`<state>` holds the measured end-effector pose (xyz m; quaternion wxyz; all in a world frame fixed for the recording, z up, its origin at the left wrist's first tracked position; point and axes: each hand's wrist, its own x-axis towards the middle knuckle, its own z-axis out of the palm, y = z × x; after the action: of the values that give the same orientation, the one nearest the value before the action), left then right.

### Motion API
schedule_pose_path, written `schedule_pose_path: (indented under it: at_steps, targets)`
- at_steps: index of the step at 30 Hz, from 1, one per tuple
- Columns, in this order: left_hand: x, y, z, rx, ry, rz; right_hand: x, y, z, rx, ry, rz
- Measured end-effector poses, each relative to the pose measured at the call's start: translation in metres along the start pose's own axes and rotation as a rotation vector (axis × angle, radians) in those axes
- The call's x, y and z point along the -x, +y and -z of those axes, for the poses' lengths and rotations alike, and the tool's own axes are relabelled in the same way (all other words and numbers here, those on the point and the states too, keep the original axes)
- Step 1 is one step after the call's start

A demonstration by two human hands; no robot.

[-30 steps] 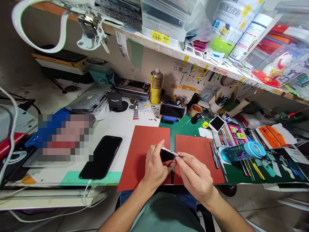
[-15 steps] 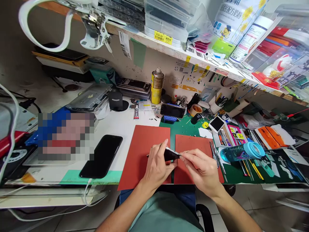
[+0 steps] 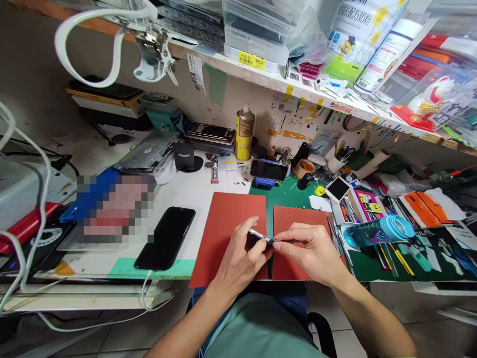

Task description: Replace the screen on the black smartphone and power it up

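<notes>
My left hand (image 3: 237, 256) is closed around a phone (image 3: 258, 233), held tilted above the red mats. Its pale bottom edge with small holes faces up toward me, while most of its body is hidden behind my fingers. At the right end of that edge, the thumb and fingertips of my right hand (image 3: 311, 247) pinch a small dark piece (image 3: 272, 242); its kind is too small to tell. Under my hands lie a larger red mat (image 3: 233, 214) and a smaller red mat (image 3: 288, 268).
A black phone (image 3: 166, 238) with a white cable lies to the left. On the right are a blue bottle (image 3: 367, 232), metal tools (image 3: 340, 241) and a small white-framed device (image 3: 337, 189). A spray can (image 3: 244, 133) stands behind, below a loaded shelf (image 3: 309, 90).
The phone in my left hand has turned, so its edge shows instead of its dark face. My right fingertips have stayed at its end. The whole view has shifted slightly.
</notes>
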<state>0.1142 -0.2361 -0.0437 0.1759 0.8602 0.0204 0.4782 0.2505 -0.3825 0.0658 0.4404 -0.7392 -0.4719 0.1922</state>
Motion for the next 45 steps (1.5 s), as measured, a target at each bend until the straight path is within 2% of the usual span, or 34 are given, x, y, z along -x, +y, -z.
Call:
schedule_pose_path:
  at_steps: [3,11,25,28,32,34,45]
  targets:
    - [0.0,-0.001,0.001,-0.022,0.0,-0.015,-0.002,-0.001,-0.002,0.005,-0.002,0.01]
    - [-0.001,-0.003,0.004,0.024,0.022,0.064,0.02,0.0,-0.015,0.094,0.17,0.325]
    - [0.0,-0.005,0.001,0.004,0.042,0.069,0.017,0.002,-0.021,0.202,0.191,0.428]
    - [0.002,-0.005,0.0,0.003,0.042,0.08,0.019,0.004,-0.026,0.306,0.236,0.495]
    - [0.002,-0.004,-0.002,-0.02,0.052,0.068,0.022,0.003,-0.035,0.572,0.355,0.635]
    - [0.002,-0.003,-0.004,-0.049,0.06,0.062,0.023,0.002,-0.038,0.665,0.376,0.686]
    - [-0.002,0.003,-0.009,-0.173,0.068,0.039,0.027,0.0,-0.039,0.852,0.367,0.666]
